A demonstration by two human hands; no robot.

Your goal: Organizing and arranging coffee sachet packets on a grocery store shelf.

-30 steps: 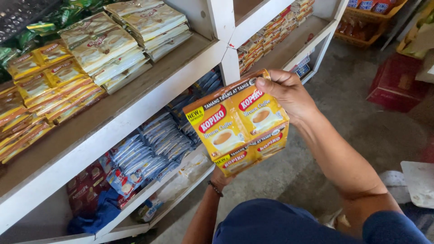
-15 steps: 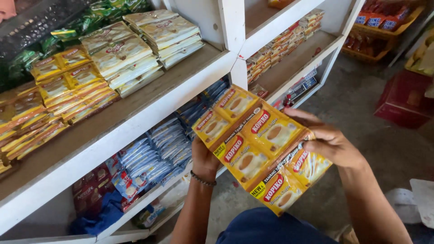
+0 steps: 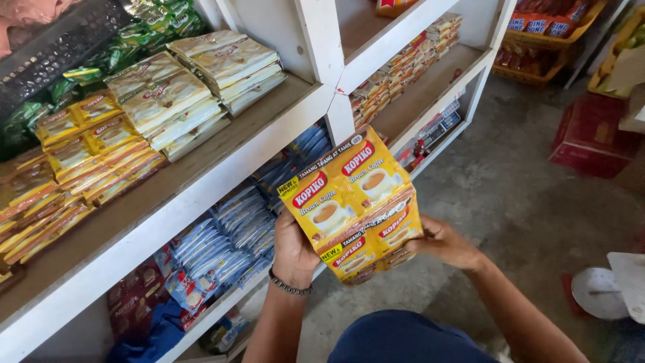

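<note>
— What were the hands doing?
— Both gripped a folded strip of yellow-orange foil coffee sachets (image 3: 355, 205) in front of the white wooden shelf (image 3: 222, 168). The left hand (image 3: 293, 247) clasped its back, the right hand (image 3: 445, 243) its lower right edge.
— What lay near that strip?
— Blue sachets (image 3: 228, 235) on the lower board behind it, cream packets (image 3: 195, 81) above it to the left.
</note>
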